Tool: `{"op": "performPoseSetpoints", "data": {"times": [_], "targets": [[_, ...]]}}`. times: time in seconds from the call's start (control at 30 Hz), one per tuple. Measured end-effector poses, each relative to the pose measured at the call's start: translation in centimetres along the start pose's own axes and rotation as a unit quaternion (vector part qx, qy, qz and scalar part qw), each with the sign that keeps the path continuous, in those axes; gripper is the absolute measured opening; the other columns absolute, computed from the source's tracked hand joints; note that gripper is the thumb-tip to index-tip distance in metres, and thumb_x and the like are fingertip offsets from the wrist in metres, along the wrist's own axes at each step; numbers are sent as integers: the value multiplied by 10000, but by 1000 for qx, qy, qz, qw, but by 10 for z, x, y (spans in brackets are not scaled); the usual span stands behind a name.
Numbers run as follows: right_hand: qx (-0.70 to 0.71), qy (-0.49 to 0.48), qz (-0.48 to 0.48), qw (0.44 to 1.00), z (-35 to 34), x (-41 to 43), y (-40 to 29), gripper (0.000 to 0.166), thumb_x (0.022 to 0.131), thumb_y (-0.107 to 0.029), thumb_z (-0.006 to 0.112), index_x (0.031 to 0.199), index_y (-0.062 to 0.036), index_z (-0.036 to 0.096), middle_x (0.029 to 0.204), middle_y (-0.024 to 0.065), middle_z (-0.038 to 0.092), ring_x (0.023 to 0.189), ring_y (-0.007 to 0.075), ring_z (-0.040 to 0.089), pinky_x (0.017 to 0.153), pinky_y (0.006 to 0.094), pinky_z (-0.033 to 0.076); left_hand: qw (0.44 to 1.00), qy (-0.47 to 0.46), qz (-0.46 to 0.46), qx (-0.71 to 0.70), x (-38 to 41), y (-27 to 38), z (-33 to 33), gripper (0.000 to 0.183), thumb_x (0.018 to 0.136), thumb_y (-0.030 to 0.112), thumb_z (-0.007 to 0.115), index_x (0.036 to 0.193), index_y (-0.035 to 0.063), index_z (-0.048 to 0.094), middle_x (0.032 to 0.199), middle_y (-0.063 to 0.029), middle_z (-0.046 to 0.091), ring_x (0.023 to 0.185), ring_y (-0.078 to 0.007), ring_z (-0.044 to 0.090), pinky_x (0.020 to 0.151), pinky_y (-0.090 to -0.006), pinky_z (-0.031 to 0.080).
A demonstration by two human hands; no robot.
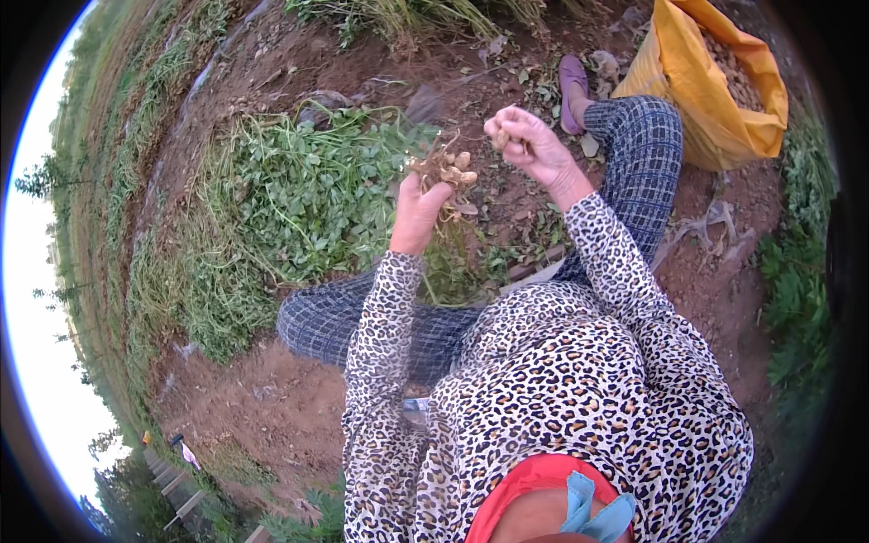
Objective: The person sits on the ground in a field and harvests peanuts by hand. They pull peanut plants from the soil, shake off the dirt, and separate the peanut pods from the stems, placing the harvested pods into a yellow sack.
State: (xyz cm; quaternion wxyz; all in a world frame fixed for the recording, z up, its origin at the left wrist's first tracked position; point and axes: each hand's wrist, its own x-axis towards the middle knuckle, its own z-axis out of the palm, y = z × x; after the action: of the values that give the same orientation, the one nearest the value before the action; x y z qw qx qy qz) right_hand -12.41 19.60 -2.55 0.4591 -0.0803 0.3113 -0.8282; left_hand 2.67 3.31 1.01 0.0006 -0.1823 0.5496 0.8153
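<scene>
My left hand [419, 210] grips a peanut plant by its root end, with several pale peanut pods [453, 170] and thin roots sticking up above my fingers. Below that fist, the plant's green stems [455, 268] hang down between my legs. To the right and apart from it, my right hand [526, 139] has its fingers curled around at least one peanut pod [501, 140]. How many pods are inside that hand is hidden. Beyond my left hand spreads a heap of pulled peanut plants [312, 190] on the soil.
A yellow woven sack [662, 75] stands by my right knee, its mouth wide, with peanut pods [733, 75] inside. Torn plastic film [709, 227] lies on the reddish soil [271, 400]. More plants [421, 17] lie ahead. Green foliage [798, 292] borders the right side.
</scene>
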Motion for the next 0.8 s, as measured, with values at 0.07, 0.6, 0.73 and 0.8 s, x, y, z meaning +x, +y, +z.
{"op": "performPoseSetpoints", "data": {"times": [0.07,0.6,0.73,0.8], "targets": [[-1,-12,24,1000,9,-4,15,86,877,-109,586,924,-38,583,827,37,605,519,13,481,402,106,395,999,14,6,31,7,-15,-11,346,806,-5,505,1150,-38,534,1035,-74,629,861,-136,619,722,-242,519],[-621,119,-313,708,64,-26,41,155,790,-95,645,916,-19,594,735,56,577,601,134,572,516,270,466,991,113,69,35,11,-28,9,250,815,6,540,1063,-6,568,925,-26,620,775,-86,579,679,-219,477],[-648,84,-389,649,69,-33,32,147,774,-69,645,894,-27,573,750,100,544,595,236,583,511,310,481,982,149,103,55,14,-36,8,227,832,8,545,1057,8,573,924,-24,616,724,-75,559,610,-224,466],[-632,85,-418,647,77,-42,19,104,797,-87,634,885,-55,589,746,90,565,586,187,580,468,271,479,977,192,89,5,16,-21,2,246,835,9,539,1080,20,558,910,-37,623,644,-77,551,526,-223,464]]}}
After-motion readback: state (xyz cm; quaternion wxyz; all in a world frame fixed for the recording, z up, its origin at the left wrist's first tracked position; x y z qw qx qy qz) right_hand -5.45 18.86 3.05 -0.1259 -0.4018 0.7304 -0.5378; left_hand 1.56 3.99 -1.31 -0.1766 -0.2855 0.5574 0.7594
